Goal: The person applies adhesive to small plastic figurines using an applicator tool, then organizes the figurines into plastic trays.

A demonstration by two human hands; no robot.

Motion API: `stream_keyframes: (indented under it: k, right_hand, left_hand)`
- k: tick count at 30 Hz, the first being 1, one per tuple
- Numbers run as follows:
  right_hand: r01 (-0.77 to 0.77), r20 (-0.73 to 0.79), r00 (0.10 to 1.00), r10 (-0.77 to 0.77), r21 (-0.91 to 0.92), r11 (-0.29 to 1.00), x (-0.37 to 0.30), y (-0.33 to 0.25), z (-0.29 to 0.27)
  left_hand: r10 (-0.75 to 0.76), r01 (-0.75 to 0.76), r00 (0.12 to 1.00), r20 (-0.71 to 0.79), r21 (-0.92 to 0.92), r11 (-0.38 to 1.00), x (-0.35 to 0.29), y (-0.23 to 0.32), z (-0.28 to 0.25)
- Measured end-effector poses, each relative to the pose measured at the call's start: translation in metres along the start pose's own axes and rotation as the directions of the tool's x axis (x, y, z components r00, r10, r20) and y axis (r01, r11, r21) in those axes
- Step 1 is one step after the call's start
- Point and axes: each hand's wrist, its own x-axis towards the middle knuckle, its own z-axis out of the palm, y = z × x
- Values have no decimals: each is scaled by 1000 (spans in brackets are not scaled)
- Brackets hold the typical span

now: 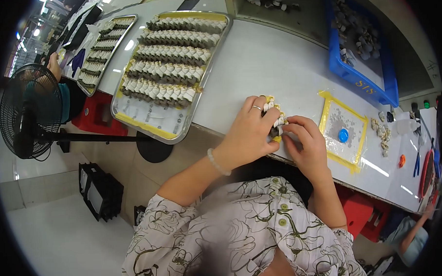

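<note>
Both hands meet over a small cluster to the right of the large tray

The large tray, metal and rounded at its corners, lies on the white tabletop with five rows of pale, dark-based pieces across a yellow-edged liner. To its right, at the tabletop's near edge, is a cluster of small white and dark pieces with yellowish bits. The left hand, wearing a ring and with a pale bracelet at the wrist, curls its fingers around the cluster and has hold of it. The right hand has its thumb and forefinger drawn close together at the cluster's right side; whether they grip a piece cannot be told.

Farther right of the large tray, past the hands, a yellow-taped rectangle surrounds a round blue object, and beyond that loose pale pieces are scattered. A blue crate holding more pieces stands at the far right of the large tray. To its left lie a narrower filled tray and, beyond the tabletop, a black fan; a red stool sits below its left side.
</note>
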Motion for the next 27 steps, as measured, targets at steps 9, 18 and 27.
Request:
stream_keyframes:
  k: [9,18,27]
  right_hand:
    - [-95,-15,995,101,225,970,4,7,-4]
    - [-117,-56,988,143,323,939,4,7,-7]
    - [-217,13,974,227,354,910,-7,8,-11]
  left_hand:
    - [-15,14,999,-32,-22,1000,-3,-2,1]
    - [90,-70,980,-178,115,991,-9,-3,2]
    - [-104,185,930,-352,204,961,-62,-15,-84]
